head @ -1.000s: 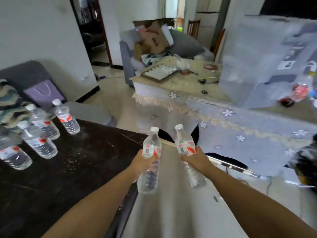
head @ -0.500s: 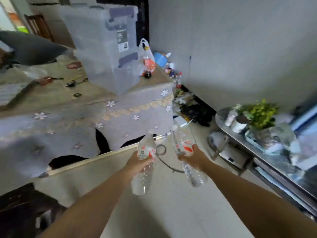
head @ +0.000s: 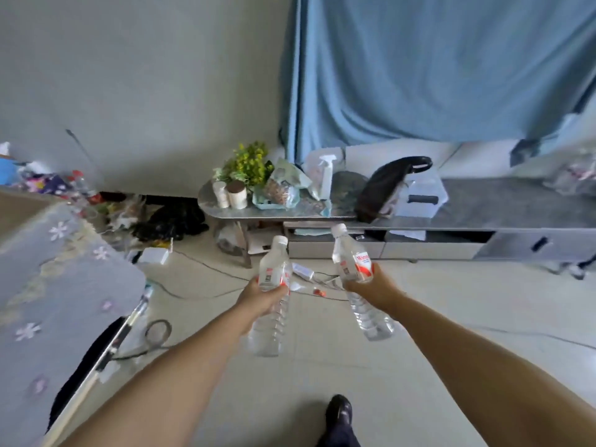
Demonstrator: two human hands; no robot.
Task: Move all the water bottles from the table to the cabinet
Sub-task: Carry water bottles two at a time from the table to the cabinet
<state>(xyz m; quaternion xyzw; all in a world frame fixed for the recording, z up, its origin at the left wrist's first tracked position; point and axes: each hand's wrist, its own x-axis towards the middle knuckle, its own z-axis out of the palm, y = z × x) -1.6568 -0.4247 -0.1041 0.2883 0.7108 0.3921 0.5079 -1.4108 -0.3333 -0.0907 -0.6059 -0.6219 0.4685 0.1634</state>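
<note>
Gripping a bottle (head: 274,279) each, both hands (head: 262,296) extend forward.

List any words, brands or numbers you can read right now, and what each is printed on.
None can be read.
Bottle in the left hand: red and white label, print too blurred.
Bottle in the right hand: red lettering on a white label, too blurred.
Items on the cabinet: no legible print.

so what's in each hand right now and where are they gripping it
Each hand holds one water bottle around its labelled middle: the left hand grips the left water bottle, the right hand the right water bottle.
</note>
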